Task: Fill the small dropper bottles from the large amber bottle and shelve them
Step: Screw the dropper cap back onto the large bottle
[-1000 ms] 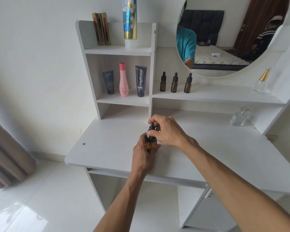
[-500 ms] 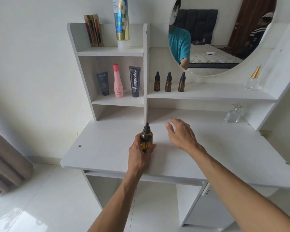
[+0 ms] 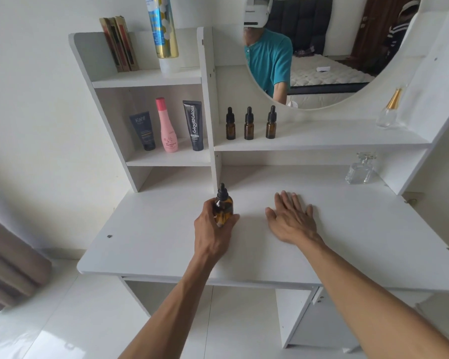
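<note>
The large amber bottle [image 3: 223,208] with a black dropper cap stands upright on the white desk top [image 3: 166,234]. My left hand [image 3: 213,229] grips its body from the near side. My right hand [image 3: 292,218] lies flat, palm down, on the desk to the right of the bottle, fingers straight and holding nothing. Three small amber dropper bottles [image 3: 248,124] stand in a row on the shelf [image 3: 335,139] under the mirror, capped.
The left cubby holds a dark tube [image 3: 143,130], a pink bottle [image 3: 167,125] and a black tube [image 3: 194,125]. Books [image 3: 119,44] and a spray can [image 3: 162,29] stand on top. A clear perfume bottle [image 3: 360,169] sits at the desk's back right, another [image 3: 389,110] on the shelf. Round mirror [image 3: 322,47] behind.
My right hand left the large bottle's cap, moved right and settled flat on the desk. My left hand keeps its hold on the bottle. The view tilted up slightly.
</note>
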`<state>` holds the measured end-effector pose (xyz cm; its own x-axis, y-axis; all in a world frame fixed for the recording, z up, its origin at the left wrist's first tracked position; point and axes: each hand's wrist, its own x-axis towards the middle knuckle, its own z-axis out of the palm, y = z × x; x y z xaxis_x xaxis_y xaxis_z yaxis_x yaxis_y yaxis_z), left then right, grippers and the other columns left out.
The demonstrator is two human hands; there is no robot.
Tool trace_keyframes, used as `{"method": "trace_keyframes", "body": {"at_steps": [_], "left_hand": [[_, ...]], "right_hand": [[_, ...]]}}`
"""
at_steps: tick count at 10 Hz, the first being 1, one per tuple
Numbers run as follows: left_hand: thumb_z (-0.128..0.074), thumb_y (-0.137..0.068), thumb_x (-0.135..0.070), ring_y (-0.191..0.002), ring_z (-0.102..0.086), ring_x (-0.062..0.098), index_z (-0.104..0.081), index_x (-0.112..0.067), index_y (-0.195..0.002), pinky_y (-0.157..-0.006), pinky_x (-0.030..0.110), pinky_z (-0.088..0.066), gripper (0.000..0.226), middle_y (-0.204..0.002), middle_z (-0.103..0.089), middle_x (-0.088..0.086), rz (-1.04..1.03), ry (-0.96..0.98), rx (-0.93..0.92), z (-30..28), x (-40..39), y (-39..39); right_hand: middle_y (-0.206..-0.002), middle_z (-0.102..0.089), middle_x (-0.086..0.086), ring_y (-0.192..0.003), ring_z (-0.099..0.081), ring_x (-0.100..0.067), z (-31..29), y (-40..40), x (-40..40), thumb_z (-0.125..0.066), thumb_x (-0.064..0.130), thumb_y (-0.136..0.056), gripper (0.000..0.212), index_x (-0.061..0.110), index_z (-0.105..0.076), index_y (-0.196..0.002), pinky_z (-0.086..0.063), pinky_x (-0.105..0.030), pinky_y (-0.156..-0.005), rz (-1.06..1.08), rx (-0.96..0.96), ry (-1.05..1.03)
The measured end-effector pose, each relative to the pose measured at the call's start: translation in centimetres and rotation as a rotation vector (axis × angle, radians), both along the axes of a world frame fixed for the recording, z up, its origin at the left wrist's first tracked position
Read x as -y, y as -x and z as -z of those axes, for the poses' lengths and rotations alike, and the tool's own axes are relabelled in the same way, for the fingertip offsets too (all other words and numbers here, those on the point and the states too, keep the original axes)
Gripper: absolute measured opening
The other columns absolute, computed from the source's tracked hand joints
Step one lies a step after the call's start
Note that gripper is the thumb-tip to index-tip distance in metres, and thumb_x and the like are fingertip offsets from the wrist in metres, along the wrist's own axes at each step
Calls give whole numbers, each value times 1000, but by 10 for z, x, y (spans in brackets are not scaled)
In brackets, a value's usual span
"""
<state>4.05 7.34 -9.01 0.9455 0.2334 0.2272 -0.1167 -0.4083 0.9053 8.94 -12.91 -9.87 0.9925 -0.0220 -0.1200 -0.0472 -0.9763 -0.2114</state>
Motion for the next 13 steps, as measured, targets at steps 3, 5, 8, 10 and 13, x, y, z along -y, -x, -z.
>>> {"method": "trace_keyframes", "body": {"at_steps": [3,5,8,10,13], "left_hand": [[-77,-82,-30,-75,-54,10,-55,-16,-112,-59,16,-38,39,-91,-60,-5,2,-75,-46,-19,35,-57],[-77,-82,-30,-73,-54,5,-55,-15,-110,-57,14,-36,40,-90,-58,-7,-4,-93,-63,-19,47,-86],[-77,-83,-28,-71,-51,0,-53,-14,-115,-53,9,-34,43,-91,-57,-7,9,-102,-93,-19,52,-104],[-76,-84,-27,-72,-51,4,-53,-14,-118,-65,19,-38,43,-93,-57,-7,11,-82,-97,-16,52,-104],[-75,-85,-26,-83,-54,15,-51,-12,-123,-74,25,-40,47,-99,-57,-5,15,-45,-105,-16,53,-102]], "right_hand": [[-168,6,6,-154,10,-18,7,-3,1,-11,54,-101,67,22,-1,-159,2,-58,-121,5,47,-4],[-167,8,7,-154,13,-17,8,-4,0,-11,54,-101,67,23,1,-159,4,-57,-122,10,49,-11],[-167,10,7,-154,14,-17,9,-6,1,-10,56,-100,68,24,3,-159,6,-57,-121,11,49,-13],[-167,11,8,-153,15,-16,8,-5,0,-11,56,-100,68,25,3,-159,7,-56,-121,15,48,-14],[-166,12,8,-153,16,-16,6,-5,0,-10,56,-100,68,25,4,-159,7,-56,-122,16,35,-17]]}}
